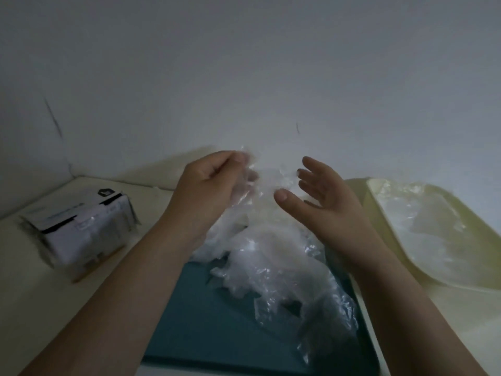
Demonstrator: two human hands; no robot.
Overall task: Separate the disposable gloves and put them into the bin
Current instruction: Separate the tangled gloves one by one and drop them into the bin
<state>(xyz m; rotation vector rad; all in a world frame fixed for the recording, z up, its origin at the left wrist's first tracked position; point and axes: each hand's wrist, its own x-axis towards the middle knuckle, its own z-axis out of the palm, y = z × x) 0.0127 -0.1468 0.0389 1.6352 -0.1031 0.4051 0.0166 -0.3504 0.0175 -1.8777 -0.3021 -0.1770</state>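
A heap of clear disposable gloves [273, 267] lies on a dark teal tray [206, 316] in front of me. My left hand [208, 183] is raised above the heap, fingers pinched on a clear glove [260, 183] that hangs down toward the pile. My right hand [322, 191] hovers just right of that glove with fingers spread; its fingertips are at the plastic's edge, and I cannot tell whether they touch it. A pale yellow-green bin [379, 213] at the right holds a few clear gloves [428, 221].
A white cardboard box [81, 223] with dark print stands on the cream counter [32, 289] at the left. A white wall rises directly behind the counter. The bin sits beside the teal tray on its right.
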